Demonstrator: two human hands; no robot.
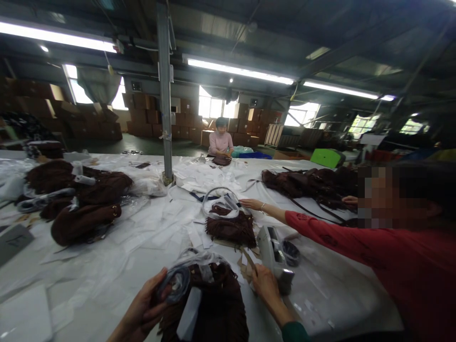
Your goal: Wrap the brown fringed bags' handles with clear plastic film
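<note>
My left hand (146, 304) is closed around a coiled strap (175, 284), dark and wrapped in clear plastic. The strap lies at the upper left of a dark brown fringed bag (224, 304) in front of me. A white paper piece (189, 313) hangs over the bag's front, and clear plastic covers its handle. To the right of the bag, my right hand (266, 287) pinches a thin brown card (250, 259) over a small pile of white and brown cards (245, 270). A grey machine (272, 251) stands just beyond that hand.
A co-worker in a red sleeve (320, 232) reaches from the right towards another fringed bag (230, 228). Brown bags are heaped at left (85, 218) and right (309, 183). A metal post (165, 95) rises from the paper-strewn table (142, 261). Another person (221, 140) sits across.
</note>
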